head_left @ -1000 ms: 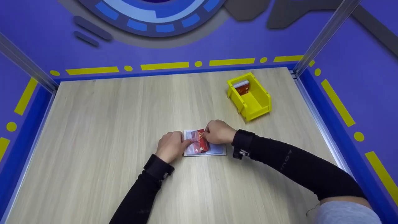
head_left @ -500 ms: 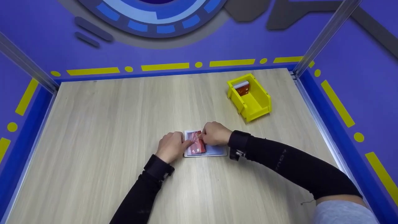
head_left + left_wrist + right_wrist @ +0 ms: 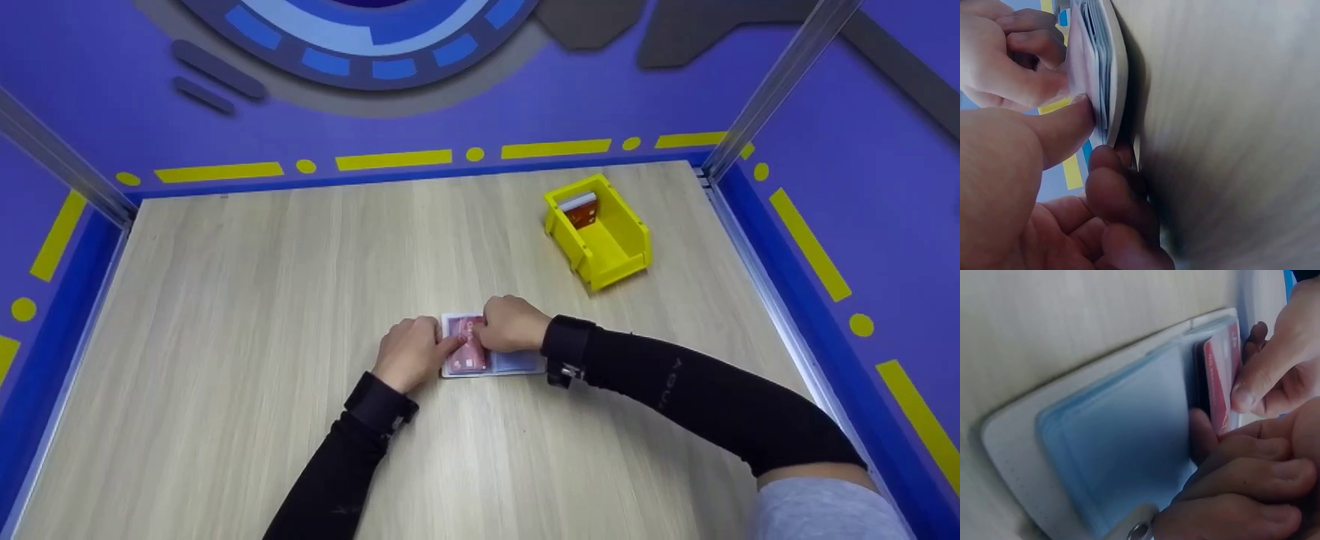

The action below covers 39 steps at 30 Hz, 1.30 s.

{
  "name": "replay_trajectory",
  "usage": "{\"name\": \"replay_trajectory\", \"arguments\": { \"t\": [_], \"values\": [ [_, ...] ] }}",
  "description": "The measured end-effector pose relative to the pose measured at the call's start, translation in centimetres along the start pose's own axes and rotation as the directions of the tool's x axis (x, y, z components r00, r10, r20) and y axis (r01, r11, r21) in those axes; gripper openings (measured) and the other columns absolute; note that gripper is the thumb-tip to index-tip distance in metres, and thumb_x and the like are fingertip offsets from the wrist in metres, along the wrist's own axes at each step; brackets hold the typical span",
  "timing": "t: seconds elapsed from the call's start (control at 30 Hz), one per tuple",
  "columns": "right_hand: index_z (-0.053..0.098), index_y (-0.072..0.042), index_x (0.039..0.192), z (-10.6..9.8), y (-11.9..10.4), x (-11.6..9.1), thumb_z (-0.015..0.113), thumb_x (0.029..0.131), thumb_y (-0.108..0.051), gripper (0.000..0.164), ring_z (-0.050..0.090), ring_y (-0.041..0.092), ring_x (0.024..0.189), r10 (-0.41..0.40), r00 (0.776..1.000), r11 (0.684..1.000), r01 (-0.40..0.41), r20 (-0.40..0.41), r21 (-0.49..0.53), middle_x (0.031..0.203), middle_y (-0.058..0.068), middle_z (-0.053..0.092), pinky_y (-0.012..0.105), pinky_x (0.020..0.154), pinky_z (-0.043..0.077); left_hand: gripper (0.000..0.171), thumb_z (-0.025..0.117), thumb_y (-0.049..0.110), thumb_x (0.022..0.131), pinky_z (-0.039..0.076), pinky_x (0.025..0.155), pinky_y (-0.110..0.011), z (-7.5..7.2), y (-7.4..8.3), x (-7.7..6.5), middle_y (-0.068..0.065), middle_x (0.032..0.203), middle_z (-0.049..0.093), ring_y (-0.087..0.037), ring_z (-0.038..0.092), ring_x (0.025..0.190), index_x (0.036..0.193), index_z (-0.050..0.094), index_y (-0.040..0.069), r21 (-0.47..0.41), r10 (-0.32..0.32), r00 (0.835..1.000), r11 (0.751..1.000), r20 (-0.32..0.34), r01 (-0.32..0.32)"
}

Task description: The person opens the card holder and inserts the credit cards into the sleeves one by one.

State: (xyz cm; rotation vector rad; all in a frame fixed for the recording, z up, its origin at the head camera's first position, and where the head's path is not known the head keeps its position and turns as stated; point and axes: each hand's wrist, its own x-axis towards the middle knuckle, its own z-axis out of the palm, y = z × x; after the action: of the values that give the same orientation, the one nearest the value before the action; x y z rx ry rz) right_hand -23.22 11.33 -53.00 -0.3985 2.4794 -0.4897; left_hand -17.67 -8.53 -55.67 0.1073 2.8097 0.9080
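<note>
An open card holder (image 3: 517, 364) with a pale cover and clear bluish sleeves lies on the table. A red card (image 3: 469, 349) sits in the sleeve on its left half, under the clear film. My left hand (image 3: 409, 352) grips the holder's left edge, thumb pressing on top and fingers curled at the edge, as the left wrist view shows. My right hand (image 3: 514, 324) pinches the card's right side, its other fingers curled. In the right wrist view a dark edge shows along the card (image 3: 1219, 377), and a metal snap (image 3: 1139, 531) is on the holder's strap.
A yellow bin (image 3: 598, 232) stands at the back right of the wooden table (image 3: 262, 300). Several cards (image 3: 579, 210), a red one in front, lean inside its far left corner. Blue-purple panels (image 3: 390, 127) enclose the table at the back and sides.
My right hand has shifted left, and the red card has moved left with it, further under the clear film. The left hand keeps its hold on the holder's edge.
</note>
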Motion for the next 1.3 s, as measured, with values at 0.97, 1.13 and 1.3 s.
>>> {"name": "replay_trajectory", "arguments": {
  "t": [0.97,1.13,1.3],
  "values": [
    [0.081,-0.014,0.116,-3.2,3.1,-1.0,0.088,0.095,-0.039,0.033,0.061,0.026,0.107,0.021,0.999,0.996,-0.024,-0.031,-0.085,0.117,0.007,0.073,0.041,0.095,0.051,0.049,0.081,0.044,0.101,0.035,0.056,-0.032,0.2,-0.1,0.1,0.004,0.068,0.050,-0.017,0.049,0.062,0.071,0.054,0.015,-0.033,-0.042,0.999,0.999,0.031,0.043],
    [0.081,-0.014,0.119,-2.7,3.1,-0.8,0.087,0.097,-0.035,0.032,0.062,0.026,0.106,-0.016,0.998,0.994,0.008,-0.066,-0.109,0.118,0.008,0.076,0.043,0.097,0.053,0.049,0.081,0.044,0.100,0.035,0.056,-0.033,0.3,-0.2,0.2,0.003,0.068,0.051,-0.017,0.049,0.062,0.071,0.055,0.015,-0.034,-0.048,0.998,0.998,0.032,0.049],
    [0.083,-0.011,0.119,-2.4,2.9,-0.9,0.085,0.099,-0.028,0.026,0.067,0.026,0.106,-0.089,0.990,0.988,0.074,-0.108,-0.134,0.120,0.010,0.080,0.045,0.098,0.056,0.048,0.081,0.045,0.101,0.035,0.056,-0.032,0.2,0.0,0.3,0.003,0.069,0.052,-0.017,0.049,0.062,0.072,0.056,0.015,-0.029,-0.052,0.998,0.998,0.039,0.053]
  ]
}}
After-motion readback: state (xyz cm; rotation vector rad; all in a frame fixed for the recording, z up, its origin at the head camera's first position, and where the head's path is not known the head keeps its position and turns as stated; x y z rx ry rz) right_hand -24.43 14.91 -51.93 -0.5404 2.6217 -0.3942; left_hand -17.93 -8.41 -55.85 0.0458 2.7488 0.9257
